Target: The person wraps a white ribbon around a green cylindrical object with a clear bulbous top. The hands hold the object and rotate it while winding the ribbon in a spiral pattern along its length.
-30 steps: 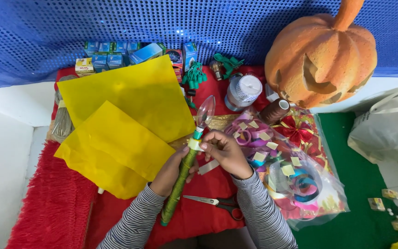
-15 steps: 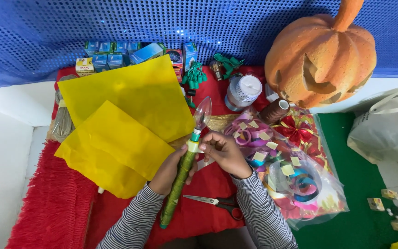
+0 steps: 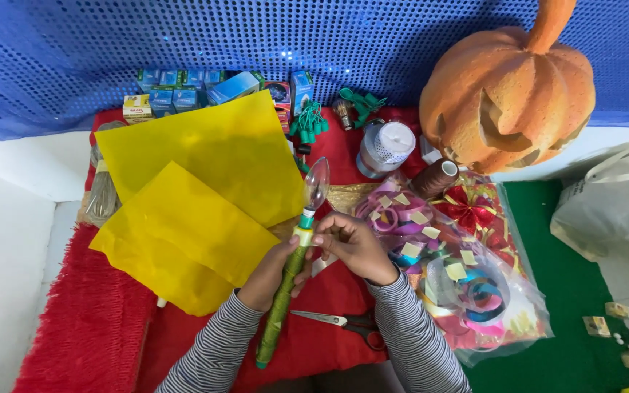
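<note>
over red cloth (image 3: 329, 342): both hands' grip closed round green stick (image 3: 283, 300); scissors (image 3: 343, 322) beneath, yellow sheets (image 3: 183, 240) beside.

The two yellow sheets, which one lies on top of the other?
The smaller, deeper-yellow sheet nearer the left hand lies on top; its upper corner overlaps the larger, paler sheet spread toward the small boxes.

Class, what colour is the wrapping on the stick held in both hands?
Green, on the stick; head view.

left of the hands (image 3: 314, 255) lie two paper sheets (image 3: 198, 204); scissors (image 3: 343, 322) lie just below them, a bag of ribbons (image 3: 467, 284) to their right, a pumpkin (image 3: 507, 94) beyond it, small boxes (image 3: 183, 84) farthest up.
</note>
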